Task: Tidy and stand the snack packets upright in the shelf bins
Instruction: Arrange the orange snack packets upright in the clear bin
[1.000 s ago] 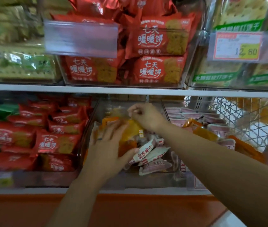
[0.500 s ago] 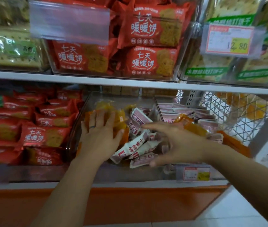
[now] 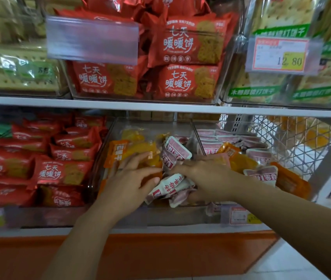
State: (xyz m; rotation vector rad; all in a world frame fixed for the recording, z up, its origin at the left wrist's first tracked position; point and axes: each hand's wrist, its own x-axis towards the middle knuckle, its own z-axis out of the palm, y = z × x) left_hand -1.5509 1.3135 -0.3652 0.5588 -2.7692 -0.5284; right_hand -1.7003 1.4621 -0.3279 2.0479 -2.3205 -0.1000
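While the left hand [image 3: 128,179] presses flat on orange packets [image 3: 138,148], the right hand [image 3: 208,176] grips white packets [image 3: 167,186].

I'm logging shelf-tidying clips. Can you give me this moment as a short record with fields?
Setting: shop shelf, lower row of bins
Middle bin: clear plastic bin with orange foil snack packets on its left side and white-and-pink snack packets on its right, jumbled at mixed angles
Left hand: fingers spread, pressing on the orange packets
Right hand: laid over the white-and-pink packets; grip unclear
Left neighbour: red biscuit packets
Task state: packets not yet upright
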